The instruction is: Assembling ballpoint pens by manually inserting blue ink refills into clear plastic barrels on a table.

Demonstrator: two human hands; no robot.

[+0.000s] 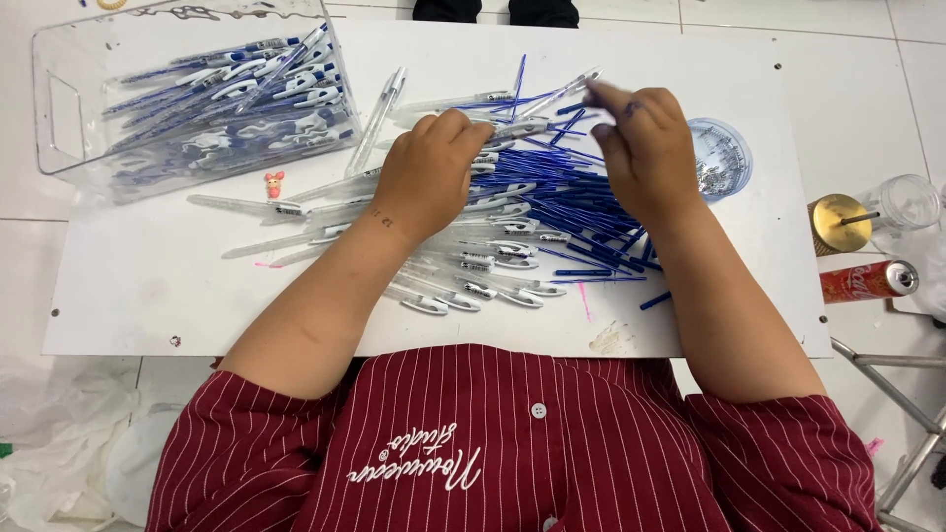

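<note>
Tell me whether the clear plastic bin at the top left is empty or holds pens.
Holds pens: the clear bin contains a heap of pens with blue and white parts, covering most of its floor.

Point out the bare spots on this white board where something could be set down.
Free: the near-left stretch of the white board, below the clear bin and left of the left hand; also the near-right corner past the blue refills. Crowded: the middle, with clear pen barrels under both hands, and beside the right hand, where a small round tub sits.
</note>
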